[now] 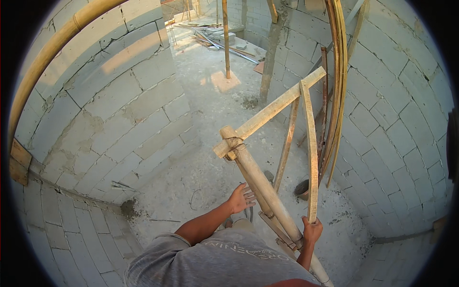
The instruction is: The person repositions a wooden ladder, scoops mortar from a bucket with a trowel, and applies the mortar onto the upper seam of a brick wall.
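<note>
Pale block walls (pixel 382 119) rise on both sides of you, with a rough grey floor (pixel 162 205) between them. Slanting up from beside your body is a thick bamboo pole (pixel 265 182), its upper end lashed to a timber crossbar (pixel 282 103) that runs away toward the right. Long bowed strips (pixel 338 86) stand near the right wall. The wooden strip (pixel 311 153) you hold is slimmer, rising from your right grip (pixel 312 230) toward the crossbar, where its top overlaps the bar in view. That grip is wrapped around the strip's lower end, so nearly all its length lies above your fingers. Beyond the strip, a dark bucket (pixel 302 190) sits on the floor; you cannot tell what is in it. Your left grip (pixel 243 197) has its fingers spread, holding nothing, just beside the bamboo pole; whether they touch it is unclear. Thin dark wire (pixel 234 142) binds the joint.
</note>
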Demonstrator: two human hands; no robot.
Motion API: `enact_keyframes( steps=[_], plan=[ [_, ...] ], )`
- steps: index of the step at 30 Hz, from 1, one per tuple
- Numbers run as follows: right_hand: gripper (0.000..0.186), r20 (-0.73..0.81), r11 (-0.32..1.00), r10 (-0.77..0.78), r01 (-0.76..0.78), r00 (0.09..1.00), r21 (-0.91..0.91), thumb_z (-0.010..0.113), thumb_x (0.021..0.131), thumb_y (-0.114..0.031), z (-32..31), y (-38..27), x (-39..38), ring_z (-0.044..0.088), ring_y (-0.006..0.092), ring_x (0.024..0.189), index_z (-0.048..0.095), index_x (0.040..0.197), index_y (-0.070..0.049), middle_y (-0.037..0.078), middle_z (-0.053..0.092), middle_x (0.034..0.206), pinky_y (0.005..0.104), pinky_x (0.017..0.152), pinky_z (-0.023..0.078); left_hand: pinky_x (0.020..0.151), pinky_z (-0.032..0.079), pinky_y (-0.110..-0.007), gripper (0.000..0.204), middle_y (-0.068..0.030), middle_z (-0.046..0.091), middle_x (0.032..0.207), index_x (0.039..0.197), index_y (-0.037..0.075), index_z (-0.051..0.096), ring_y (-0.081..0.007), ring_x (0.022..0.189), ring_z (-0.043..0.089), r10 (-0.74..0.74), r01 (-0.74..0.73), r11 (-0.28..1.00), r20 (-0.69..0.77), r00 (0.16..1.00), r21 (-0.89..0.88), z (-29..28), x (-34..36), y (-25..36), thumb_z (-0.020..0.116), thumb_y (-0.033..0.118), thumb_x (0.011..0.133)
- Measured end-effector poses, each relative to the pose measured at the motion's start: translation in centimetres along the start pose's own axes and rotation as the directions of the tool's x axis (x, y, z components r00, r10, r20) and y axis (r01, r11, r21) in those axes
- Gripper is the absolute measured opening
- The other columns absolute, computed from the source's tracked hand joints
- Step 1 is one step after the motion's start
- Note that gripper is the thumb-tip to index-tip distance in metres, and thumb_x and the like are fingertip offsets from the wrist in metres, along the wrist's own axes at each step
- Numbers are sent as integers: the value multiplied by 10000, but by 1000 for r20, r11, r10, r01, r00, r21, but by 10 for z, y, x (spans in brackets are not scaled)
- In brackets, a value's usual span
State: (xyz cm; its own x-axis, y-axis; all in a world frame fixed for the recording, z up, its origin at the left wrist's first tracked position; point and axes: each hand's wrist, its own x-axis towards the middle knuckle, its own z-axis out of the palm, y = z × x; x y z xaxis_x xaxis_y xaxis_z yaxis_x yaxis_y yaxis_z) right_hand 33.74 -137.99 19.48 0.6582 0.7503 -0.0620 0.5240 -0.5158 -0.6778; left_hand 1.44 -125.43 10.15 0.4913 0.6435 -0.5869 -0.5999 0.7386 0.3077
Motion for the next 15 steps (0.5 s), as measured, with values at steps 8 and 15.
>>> enact_keyframes(
  steps=[8,15],
  plan=[
    [443,105,999,38,-38,994,-6,831,726,-383,110,-25,4,658,320,630,662,767,25,192,676,707,440,655,510,1174,270,-554,940,-145,386,1524,1540,94,317,-348,1415,370,-34,32,995,-15,999,-92,-5,36,84,590,697,872],
    [520,43,984,55,-47,998,-171,739,879,-455,145,-73,38,509,237,535,637,760,41,151,577,609,418,569,442,1170,310,-540,803,-161,438,1488,1503,57,342,-338,1396,413,-182,182,983,-133,974,-11,-8,68,138,583,581,944]
  ],
)
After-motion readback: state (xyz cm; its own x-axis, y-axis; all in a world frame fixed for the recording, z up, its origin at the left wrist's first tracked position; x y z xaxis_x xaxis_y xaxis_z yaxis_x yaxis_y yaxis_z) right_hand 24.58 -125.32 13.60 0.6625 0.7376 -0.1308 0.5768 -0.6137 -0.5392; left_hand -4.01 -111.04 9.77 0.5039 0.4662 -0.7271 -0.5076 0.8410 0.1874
